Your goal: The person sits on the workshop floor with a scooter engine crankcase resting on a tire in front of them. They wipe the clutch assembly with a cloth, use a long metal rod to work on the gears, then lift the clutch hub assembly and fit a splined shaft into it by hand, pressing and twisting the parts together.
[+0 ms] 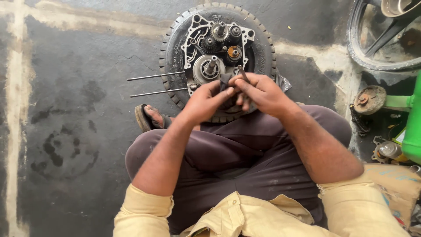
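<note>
Two hands work a small dark metal part over an open engine case bedded in a tyre.

Two thin steel rods [155, 84] jut leftward from the silver open engine case [217, 48], which rests in the black rubber tyre [263, 39], seemingly as a cradle. Left hand [206, 101] and right hand [263, 94] both pinch the small dark metal part [226, 81] just above the case's four visible gear shafts.
</note>
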